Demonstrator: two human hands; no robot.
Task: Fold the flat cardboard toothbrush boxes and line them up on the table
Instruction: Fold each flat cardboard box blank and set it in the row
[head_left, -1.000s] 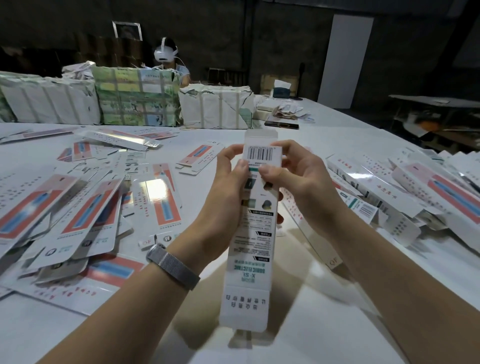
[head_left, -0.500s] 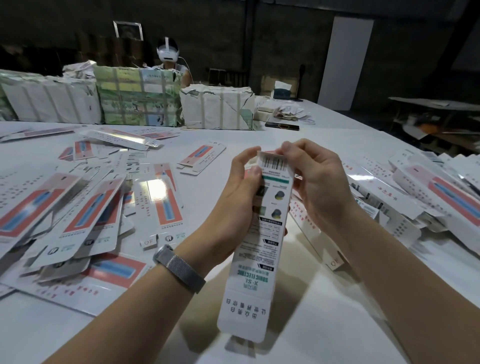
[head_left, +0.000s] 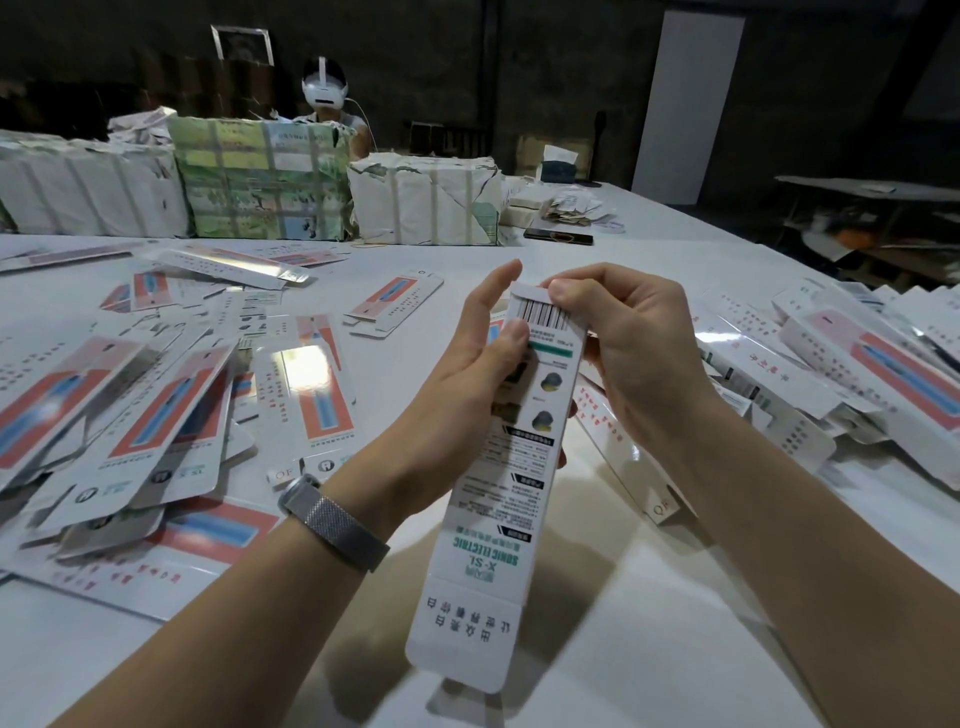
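Toothbrush box (head_left: 511, 467), a long glossy white carton with a barcode and teal print, hangs above the table (head_left: 597, 649), its bottom flap open over bare white surface between the forearms. Left hand (head_left: 467, 379) grips its upper left edge, thumb on the barcode; right hand (head_left: 623, 338) pinches the top end. Flat blanks (head_left: 156, 415) crowd the left, folded boxes (head_left: 831, 374) pile on the right. The top flap that stood up a second ago is now folded down.

Dim room with dark walls (head_left: 545, 62), a pale door (head_left: 685, 104) and a white table (head_left: 649, 597).
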